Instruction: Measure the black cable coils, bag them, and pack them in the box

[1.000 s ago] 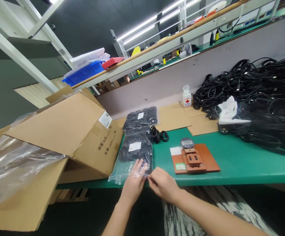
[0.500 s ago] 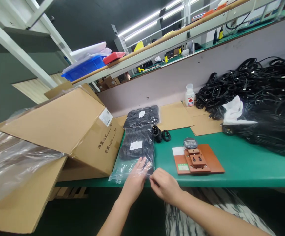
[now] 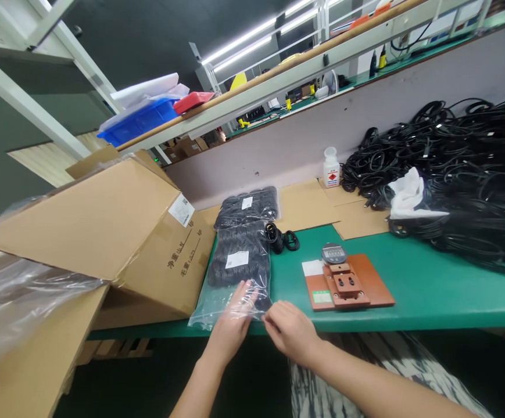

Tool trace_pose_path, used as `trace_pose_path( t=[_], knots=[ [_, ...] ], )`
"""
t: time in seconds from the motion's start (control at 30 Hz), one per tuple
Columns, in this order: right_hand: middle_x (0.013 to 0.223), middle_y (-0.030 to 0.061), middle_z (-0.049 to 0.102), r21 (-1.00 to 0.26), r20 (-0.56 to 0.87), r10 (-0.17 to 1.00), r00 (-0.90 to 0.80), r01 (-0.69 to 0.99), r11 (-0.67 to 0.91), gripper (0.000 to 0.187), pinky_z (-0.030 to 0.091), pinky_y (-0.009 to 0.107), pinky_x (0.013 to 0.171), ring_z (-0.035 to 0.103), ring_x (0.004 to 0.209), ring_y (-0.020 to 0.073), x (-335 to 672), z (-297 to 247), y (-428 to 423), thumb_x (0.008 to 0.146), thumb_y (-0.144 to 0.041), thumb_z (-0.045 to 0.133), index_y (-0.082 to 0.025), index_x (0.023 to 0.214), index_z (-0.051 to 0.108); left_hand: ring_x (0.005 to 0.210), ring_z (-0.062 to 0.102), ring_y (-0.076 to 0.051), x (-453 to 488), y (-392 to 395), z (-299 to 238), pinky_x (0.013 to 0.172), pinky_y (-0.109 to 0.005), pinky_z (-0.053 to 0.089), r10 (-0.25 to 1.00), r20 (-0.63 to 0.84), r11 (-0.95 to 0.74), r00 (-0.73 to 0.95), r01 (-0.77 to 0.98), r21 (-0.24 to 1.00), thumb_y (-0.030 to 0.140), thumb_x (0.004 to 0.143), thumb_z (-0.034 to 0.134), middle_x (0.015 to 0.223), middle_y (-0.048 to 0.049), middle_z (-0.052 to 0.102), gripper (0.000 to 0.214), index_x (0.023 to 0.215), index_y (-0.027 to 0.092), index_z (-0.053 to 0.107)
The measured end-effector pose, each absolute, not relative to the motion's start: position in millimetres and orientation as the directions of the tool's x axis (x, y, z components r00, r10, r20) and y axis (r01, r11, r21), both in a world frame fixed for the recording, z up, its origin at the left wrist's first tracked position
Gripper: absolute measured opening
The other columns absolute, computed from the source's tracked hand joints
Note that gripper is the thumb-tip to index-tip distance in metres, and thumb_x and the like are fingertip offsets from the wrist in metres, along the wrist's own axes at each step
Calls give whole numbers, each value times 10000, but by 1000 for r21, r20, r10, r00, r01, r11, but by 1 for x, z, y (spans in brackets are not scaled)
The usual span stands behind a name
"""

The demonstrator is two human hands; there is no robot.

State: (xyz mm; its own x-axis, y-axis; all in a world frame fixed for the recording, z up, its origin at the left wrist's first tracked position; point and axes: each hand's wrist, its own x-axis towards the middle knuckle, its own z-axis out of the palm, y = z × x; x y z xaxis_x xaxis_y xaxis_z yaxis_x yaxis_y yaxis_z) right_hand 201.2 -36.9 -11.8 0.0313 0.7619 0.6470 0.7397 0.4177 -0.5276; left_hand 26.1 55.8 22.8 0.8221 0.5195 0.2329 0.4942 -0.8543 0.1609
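A clear plastic bag (image 3: 237,259) of coiled black cables, with a white label on it, lies at the front edge of the green bench. On the bag's near end my left hand (image 3: 230,319) rests flat, fingers stretched out. My right hand (image 3: 289,331) is closed, its fingers pinching the bag's near right corner. A second labelled bag of black cables (image 3: 247,208) lies just behind the first. Two small loose cable coils (image 3: 280,238) sit to the right of the bags.
An open cardboard box (image 3: 186,273) lined with plastic stands at left. A digital gauge on a brown fixture (image 3: 343,284) is right of my hands. Behind are a white bottle (image 3: 331,168), cardboard sheets (image 3: 307,203) and a large cable heap (image 3: 448,157). A blue bin (image 3: 141,121) sits on the shelf.
The whole view has shifted slightly, so things appear a little farther left. Both hands stay at the bag's near end, with hardly any movement against it.
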Motion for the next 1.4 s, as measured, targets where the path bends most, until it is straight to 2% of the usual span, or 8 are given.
trace_pose_path(
  t=[0.2, 0.3, 0.43, 0.57, 0.77, 1.0, 1.2, 1.4],
  knots=[
    [603, 2, 504, -506, 671, 741, 15, 740, 443, 300, 323, 295, 586, 465, 584, 166, 202, -16, -37, 945, -153, 421, -214, 652, 449, 1463, 201, -232, 26, 53, 23, 1149, -480, 311, 547, 199, -833, 813, 507, 220, 138, 972, 369, 1571, -88, 313, 505, 1455, 285, 379],
    [613, 3, 508, -510, 672, 740, 20, 738, 443, 293, 328, 289, 588, 462, 589, 165, 202, -14, -37, 944, -156, 415, -213, 658, 447, 1477, 125, -246, 27, 45, 16, 1158, -493, 276, 591, 227, -796, 774, 513, 323, 118, 966, 367, 1612, -78, 201, 550, 1483, 299, 315],
    [608, 0, 499, -514, 672, 740, 30, 737, 438, 285, 325, 280, 576, 451, 581, 163, 201, -13, -38, 938, -152, 405, -213, 661, 433, 1470, 177, -271, 28, 35, 9, 1159, -500, 268, 716, 323, -685, 619, 532, 498, 183, 957, 445, 1617, -106, 172, 567, 1492, 283, 286],
    [604, -3, 489, -523, 664, 747, 37, 737, 429, 275, 320, 274, 573, 450, 577, 160, 201, -15, -38, 925, -140, 418, -213, 660, 418, 1451, 248, -276, 29, 33, 9, 1168, -493, 250, 855, 264, -495, 446, 556, 668, 267, 942, 499, 1590, -111, 262, 548, 1470, 262, 351],
    [618, -2, 494, -537, 647, 762, 29, 727, 428, 252, 322, 267, 574, 462, 584, 157, 201, -18, -36, 911, -130, 430, -210, 672, 422, 1387, 390, -278, 24, 33, 7, 1142, -471, 323, 934, 202, -337, 295, 540, 771, 298, 914, 533, 1493, -111, 452, 526, 1426, 227, 434],
    [625, 4, 505, -546, 636, 771, 24, 721, 427, 245, 335, 266, 581, 471, 589, 162, 201, -17, -38, 914, -133, 430, -207, 681, 441, 1402, 369, -226, 29, 37, 9, 1169, -469, 276, 818, 224, -541, 529, 577, 612, 158, 938, 414, 1507, -86, 436, 502, 1431, 253, 424],
    [637, 11, 526, -552, 625, 780, 26, 721, 418, 253, 348, 268, 582, 482, 593, 166, 201, -18, -38, 924, -142, 425, -208, 681, 445, 1461, 222, -243, 32, 28, 18, 1166, -480, 263, 774, 210, -592, 597, 567, 573, 211, 959, 439, 1605, -94, 223, 556, 1491, 284, 295],
    [644, 16, 536, -559, 615, 789, 18, 715, 419, 249, 363, 274, 585, 503, 609, 172, 201, -20, -38, 928, -150, 420, -206, 690, 464, 1457, 228, -261, 35, 36, 22, 1140, -450, 326, 702, 220, -694, 677, 584, 421, 269, 956, 489, 1623, -72, 159, 512, 1453, 316, 375]
  ],
)
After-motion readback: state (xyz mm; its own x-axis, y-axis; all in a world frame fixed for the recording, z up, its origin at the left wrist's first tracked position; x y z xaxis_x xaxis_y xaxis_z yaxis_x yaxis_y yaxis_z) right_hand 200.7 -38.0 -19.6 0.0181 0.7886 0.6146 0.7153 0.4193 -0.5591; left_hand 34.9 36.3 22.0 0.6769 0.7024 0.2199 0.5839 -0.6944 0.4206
